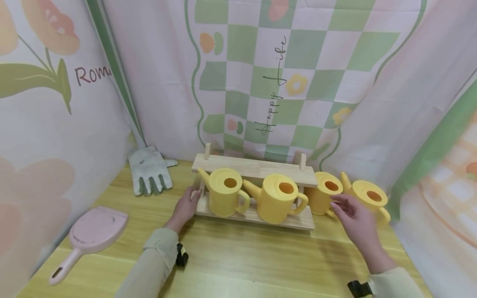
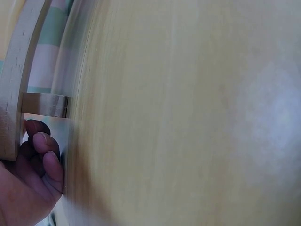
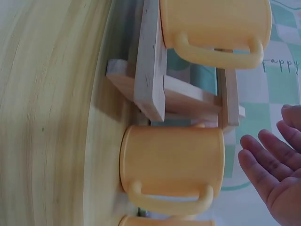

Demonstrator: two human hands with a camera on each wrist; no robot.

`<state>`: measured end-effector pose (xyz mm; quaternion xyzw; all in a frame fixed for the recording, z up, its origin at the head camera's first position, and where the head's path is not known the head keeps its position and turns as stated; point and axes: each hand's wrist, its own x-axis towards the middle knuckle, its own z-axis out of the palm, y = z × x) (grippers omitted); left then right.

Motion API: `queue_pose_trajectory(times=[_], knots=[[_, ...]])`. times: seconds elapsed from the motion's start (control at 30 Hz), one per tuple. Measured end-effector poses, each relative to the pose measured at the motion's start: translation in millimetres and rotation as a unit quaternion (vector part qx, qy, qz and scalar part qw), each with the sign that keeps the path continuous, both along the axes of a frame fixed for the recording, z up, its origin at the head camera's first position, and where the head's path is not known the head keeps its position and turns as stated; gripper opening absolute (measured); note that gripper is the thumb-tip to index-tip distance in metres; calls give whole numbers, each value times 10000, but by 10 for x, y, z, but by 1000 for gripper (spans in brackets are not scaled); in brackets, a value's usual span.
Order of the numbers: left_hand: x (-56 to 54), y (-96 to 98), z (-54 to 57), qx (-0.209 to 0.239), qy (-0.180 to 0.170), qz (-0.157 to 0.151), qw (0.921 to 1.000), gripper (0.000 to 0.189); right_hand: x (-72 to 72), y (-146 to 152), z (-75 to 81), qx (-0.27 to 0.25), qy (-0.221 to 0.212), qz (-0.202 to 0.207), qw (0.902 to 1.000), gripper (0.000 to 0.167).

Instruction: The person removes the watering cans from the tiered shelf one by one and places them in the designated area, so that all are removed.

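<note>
A two-tier wooden rack (image 1: 257, 167) stands at the back of the table. On its lower shelf sit two yellow watering cans, a left one (image 1: 222, 198) and a right one (image 1: 273, 205), spouts to the left. My left hand (image 1: 186, 207) grips the rack's left end; curled fingers show beside the wood (image 2: 10, 94) in the left wrist view. Right of the rack, a third watering can (image 3: 171, 160) and a fourth (image 1: 358, 188) stand on the table. My right hand (image 1: 355, 221) hovers by these two, its fingers (image 3: 263, 162) extended and holding nothing in the right wrist view.
A pink dustpan (image 1: 97, 231) lies at the table's left. Behind it is a grey-white work glove (image 1: 147, 167) at the left back corner. Printed curtains (image 1: 160, 82) close off the back and both sides of the wooden table (image 1: 238, 260).
</note>
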<state>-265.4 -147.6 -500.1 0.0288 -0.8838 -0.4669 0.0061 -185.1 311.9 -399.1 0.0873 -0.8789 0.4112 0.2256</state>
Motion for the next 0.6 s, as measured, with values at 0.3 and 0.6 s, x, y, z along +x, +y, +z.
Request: queue_pose_trajectory(times=[0.3, 0.6], knots=[[-3, 1, 4, 87, -112, -12, 9999, 51, -5, -230, -44, 0, -192, 368, 9991, 23], [1, 3, 5, 143, -116, 43, 9998, 51, -61, -318, -164, -65, -276, 550, 9981, 27]])
